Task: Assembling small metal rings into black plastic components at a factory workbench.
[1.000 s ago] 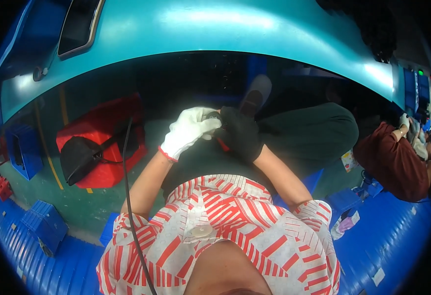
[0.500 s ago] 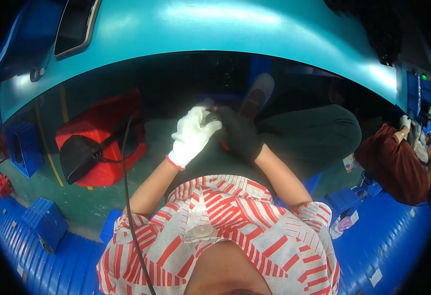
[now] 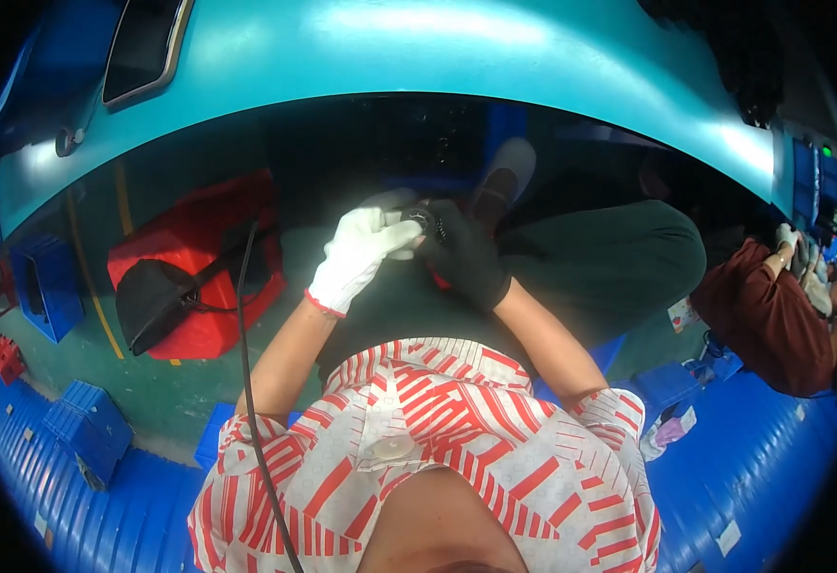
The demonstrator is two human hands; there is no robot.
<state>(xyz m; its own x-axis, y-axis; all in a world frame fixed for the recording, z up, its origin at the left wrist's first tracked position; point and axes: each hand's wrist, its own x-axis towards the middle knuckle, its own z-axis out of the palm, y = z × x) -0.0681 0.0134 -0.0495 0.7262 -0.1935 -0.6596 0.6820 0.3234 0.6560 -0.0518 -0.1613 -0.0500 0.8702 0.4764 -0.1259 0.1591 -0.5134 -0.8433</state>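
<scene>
While a small dark part (image 3: 419,221) is sitting between the hands above the lap (image 3: 390,315), the white-gloved left hand (image 3: 356,250) is pinching it between thumb and fingers, and the black-gloved right hand (image 3: 466,253) is clasping it, presumably for steadiness.

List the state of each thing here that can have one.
Left hand: white-gloved, closed on the small dark part.
Right hand: black-gloved, closed on the part.
Small dark part: held between both hands.
Flat device: lying on the teal table, screen dark.
Green light: lit.
</scene>
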